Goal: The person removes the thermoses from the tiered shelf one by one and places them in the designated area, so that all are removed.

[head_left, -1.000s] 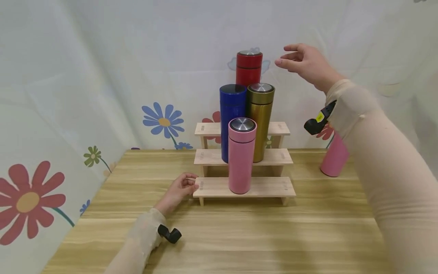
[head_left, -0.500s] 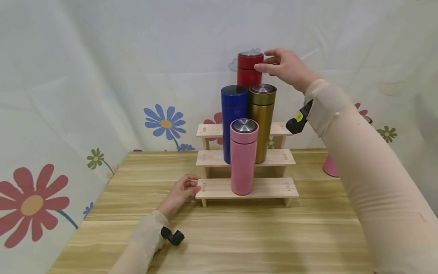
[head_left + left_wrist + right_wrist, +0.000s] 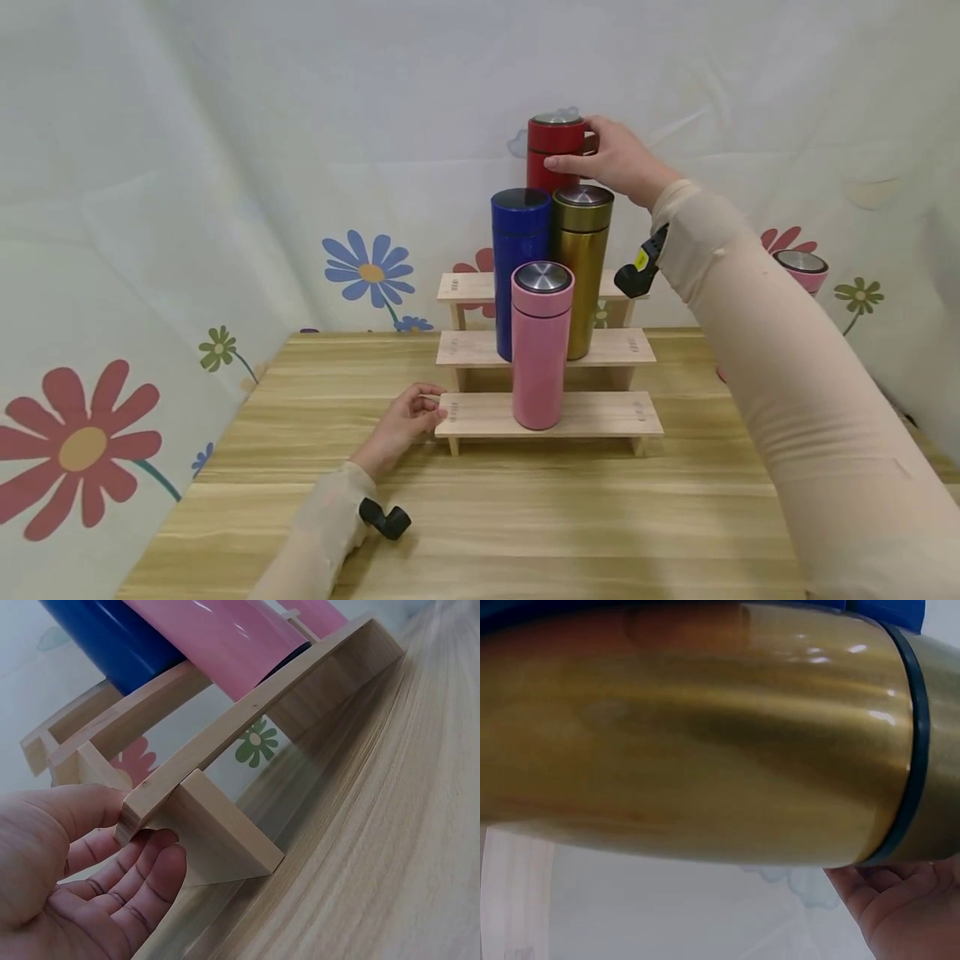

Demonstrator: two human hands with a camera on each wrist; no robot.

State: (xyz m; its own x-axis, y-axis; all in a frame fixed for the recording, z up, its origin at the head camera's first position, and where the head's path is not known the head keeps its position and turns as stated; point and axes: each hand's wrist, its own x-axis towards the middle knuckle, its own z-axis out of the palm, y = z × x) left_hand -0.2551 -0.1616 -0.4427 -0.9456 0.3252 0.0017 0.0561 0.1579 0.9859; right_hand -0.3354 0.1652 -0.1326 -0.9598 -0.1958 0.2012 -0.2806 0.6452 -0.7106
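In the head view my right hand (image 3: pixel 618 160) reaches over the back of the stand and grips the upper part of the red thermos (image 3: pixel 555 137), thumb across its front. The red thermos's lower part is hidden behind a blue thermos (image 3: pixel 517 229) and a gold thermos (image 3: pixel 585 242), both upright on the middle step. In front, a pink thermos (image 3: pixel 540 358) stands on the lowest step. My left hand (image 3: pixel 405 421) holds the left end of the wooden step stand (image 3: pixel 480 417); the left wrist view shows the thumb (image 3: pixel 82 810) over the board's end and fingers beneath.
Another pink thermos (image 3: pixel 801 262) stands to the right, mostly hidden behind my right forearm. A white curtain (image 3: pixel 420 100) with printed flowers hangs close behind the stand. The wood-grain table (image 3: pixel 525 517) lies beneath everything. The gold thermos (image 3: pixel 705 742) fills most of the right wrist view.
My right hand has moved left from the air beside the red thermos and closed around its upper part. The left hand keeps its hold on the stand; the head view has shifted slightly.
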